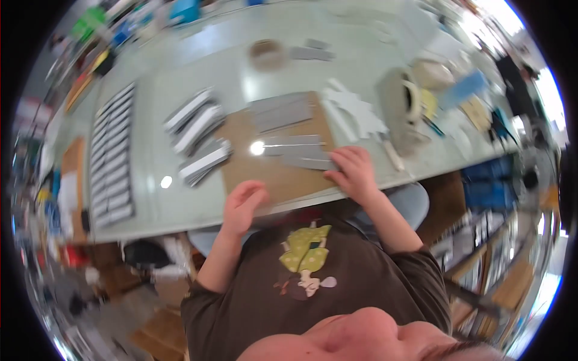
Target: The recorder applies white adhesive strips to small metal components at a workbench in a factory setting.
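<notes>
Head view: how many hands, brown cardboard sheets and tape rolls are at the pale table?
Hands: 2, left hand and right hand
Brown cardboard sheet: 1
Tape roll: 1
Total: 4
The grey strips are blurred and stacked, so they are left uncounted.

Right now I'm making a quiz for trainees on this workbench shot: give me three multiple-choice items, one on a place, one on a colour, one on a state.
1. Where does the right hand rest?
A) on grey strips on the brown board
B) on the tape roll
C) on the shirt

2. What colour is the brown board's load of flat strips?
A) red
B) grey
C) green

3. How is the left hand?
A) gripping scissors
B) loosely curled, holding nothing visible
C) flat on the floor

Answers: 1 A, its fingers lie on the near grey strips; 2 B, the strips are plainly grey; 3 B, it hovers by the table edge with nothing in it.
</notes>
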The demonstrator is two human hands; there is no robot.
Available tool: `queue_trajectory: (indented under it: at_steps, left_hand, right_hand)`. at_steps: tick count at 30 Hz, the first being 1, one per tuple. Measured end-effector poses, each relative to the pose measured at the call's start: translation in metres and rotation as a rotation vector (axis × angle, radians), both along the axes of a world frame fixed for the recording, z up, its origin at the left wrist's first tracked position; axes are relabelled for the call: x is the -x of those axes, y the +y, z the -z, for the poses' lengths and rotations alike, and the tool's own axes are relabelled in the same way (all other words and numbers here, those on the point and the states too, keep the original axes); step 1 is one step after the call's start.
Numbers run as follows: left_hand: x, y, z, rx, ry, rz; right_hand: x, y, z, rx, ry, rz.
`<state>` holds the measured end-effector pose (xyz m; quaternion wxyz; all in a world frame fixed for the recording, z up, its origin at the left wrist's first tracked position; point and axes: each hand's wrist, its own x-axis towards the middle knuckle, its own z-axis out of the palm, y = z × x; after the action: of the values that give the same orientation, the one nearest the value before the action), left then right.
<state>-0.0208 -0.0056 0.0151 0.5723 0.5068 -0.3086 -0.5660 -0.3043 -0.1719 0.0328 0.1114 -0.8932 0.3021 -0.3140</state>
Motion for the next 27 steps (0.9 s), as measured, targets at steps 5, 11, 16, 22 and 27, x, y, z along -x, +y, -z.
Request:
queue_trajectory:
  at_steps: [5,11,16,22,27]
  left_hand:
    - [0.009,0.008,-0.006,0.027,-0.282,-0.008]
    - [0.026,-0.026,-0.005,0.296,-0.797,0.079]
    - [0.027,-0.02,0.001,0.268,-0.882,0.054]
    - [0.008,-0.007,-0.004,0.005,-0.596,-0.099]
    - [-0.008,-0.009,-0.002,0.165,-0.464,-0.032]
  right_hand:
    - [0.015,0.012,0.022,-0.024,0.008,0.081]
    - [0.022,0.018,0.017,0.077,-0.068,0.104]
    - [0.02,0.021,0.024,0.111,-0.069,0.107]
    - [0.023,0.023,0.023,0.054,-0.096,0.117]
    - [0.025,0.021,0.026,0.046,-0.111,0.091]
